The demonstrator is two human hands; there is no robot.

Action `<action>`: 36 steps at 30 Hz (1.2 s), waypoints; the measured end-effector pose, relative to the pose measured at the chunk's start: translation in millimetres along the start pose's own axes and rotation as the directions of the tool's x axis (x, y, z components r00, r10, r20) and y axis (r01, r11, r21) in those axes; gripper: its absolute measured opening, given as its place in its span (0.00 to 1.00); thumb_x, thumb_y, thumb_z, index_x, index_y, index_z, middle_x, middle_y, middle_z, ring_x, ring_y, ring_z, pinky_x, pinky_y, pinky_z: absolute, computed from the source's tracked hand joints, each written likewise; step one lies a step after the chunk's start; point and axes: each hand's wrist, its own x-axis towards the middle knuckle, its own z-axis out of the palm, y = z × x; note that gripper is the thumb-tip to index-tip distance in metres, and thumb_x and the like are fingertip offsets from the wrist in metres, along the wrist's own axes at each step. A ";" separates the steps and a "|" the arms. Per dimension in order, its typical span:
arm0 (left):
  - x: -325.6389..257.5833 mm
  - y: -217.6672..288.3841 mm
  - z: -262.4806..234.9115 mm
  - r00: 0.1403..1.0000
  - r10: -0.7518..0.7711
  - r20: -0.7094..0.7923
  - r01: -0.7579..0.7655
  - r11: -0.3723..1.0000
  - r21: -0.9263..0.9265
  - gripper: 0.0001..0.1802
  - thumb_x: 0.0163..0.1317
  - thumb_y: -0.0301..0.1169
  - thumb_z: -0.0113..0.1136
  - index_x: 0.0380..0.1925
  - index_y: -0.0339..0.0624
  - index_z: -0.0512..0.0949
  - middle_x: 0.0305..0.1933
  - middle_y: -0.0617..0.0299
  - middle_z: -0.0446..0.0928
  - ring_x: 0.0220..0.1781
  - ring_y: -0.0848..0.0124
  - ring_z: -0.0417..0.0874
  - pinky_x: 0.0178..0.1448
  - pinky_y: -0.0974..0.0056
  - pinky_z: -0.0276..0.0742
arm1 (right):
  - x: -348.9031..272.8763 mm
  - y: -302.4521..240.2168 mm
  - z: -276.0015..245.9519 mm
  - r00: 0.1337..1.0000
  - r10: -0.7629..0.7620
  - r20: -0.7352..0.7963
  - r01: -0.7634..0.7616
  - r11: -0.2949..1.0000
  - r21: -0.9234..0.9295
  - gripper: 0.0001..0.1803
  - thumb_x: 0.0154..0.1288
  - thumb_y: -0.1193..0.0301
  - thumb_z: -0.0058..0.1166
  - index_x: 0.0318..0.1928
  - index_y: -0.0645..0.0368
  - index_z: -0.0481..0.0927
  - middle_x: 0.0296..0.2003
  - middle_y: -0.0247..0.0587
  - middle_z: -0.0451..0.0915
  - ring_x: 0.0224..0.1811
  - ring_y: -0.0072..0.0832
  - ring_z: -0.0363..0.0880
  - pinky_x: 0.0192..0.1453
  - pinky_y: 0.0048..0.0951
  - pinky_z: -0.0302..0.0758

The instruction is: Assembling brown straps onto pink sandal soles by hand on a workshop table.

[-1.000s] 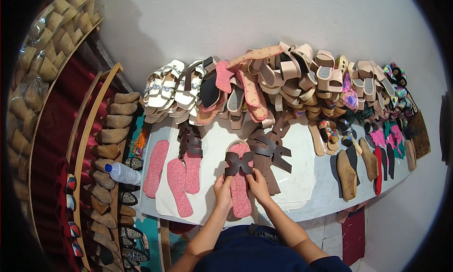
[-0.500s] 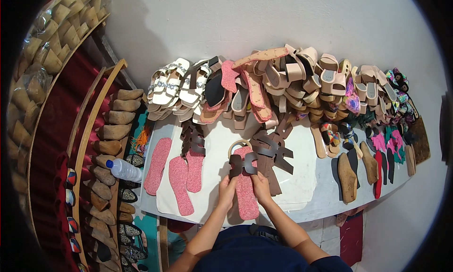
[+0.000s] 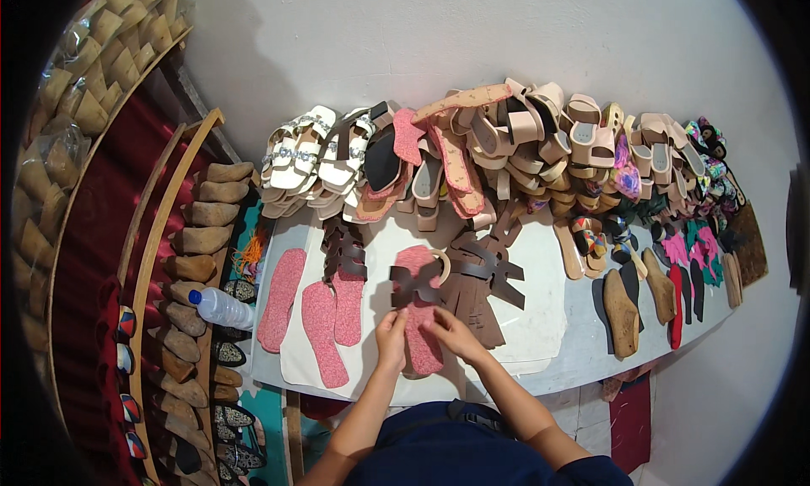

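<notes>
In the lower middle of the frame, the left hand (image 3: 391, 341) grips the pink sole (image 3: 422, 341) at its left edge; the right hand (image 3: 456, 336) has its fingers at the right edge, but I cannot tell how closed they are. The sole lies between both hands and extends above them, a brown strap (image 3: 413, 287) across it. The step seems to be handling these two together; a next move would call for steady hold. Farther, at upper middle, are piled sandals (image 3: 591, 138).
</notes>
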 end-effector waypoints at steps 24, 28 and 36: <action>55.4 59.8 -66.3 0.915 0.141 0.377 -0.403 0.323 0.856 0.19 0.51 0.31 0.49 0.43 0.34 0.70 0.44 0.48 0.69 0.46 0.54 0.70 0.50 0.60 0.66 | 106.7 15.2 87.7 0.862 -0.128 -0.491 -0.048 0.942 -0.331 0.20 0.55 0.76 0.45 0.50 0.68 0.66 0.34 0.51 0.74 0.36 0.33 0.73 0.42 0.29 0.68; 45.9 69.5 -106.5 0.906 0.274 0.323 -0.401 0.311 0.862 0.17 0.50 0.27 0.48 0.41 0.35 0.70 0.43 0.50 0.69 0.46 0.55 0.71 0.50 0.60 0.66 | 107.7 -9.7 105.7 0.879 -0.194 -0.435 -0.039 0.881 -0.471 0.23 0.50 0.79 0.46 0.50 0.68 0.65 0.37 0.59 0.71 0.40 0.48 0.71 0.45 0.34 0.67; 29.8 89.9 -164.0 0.885 0.422 0.196 -0.320 0.246 0.915 0.18 0.45 0.23 0.48 0.41 0.34 0.68 0.44 0.49 0.67 0.47 0.54 0.67 0.53 0.57 0.61 | 84.8 -21.9 142.8 0.730 -0.508 -0.457 0.062 0.715 -0.696 0.22 0.49 0.80 0.44 0.48 0.66 0.65 0.45 0.58 0.63 0.46 0.50 0.61 0.50 0.42 0.60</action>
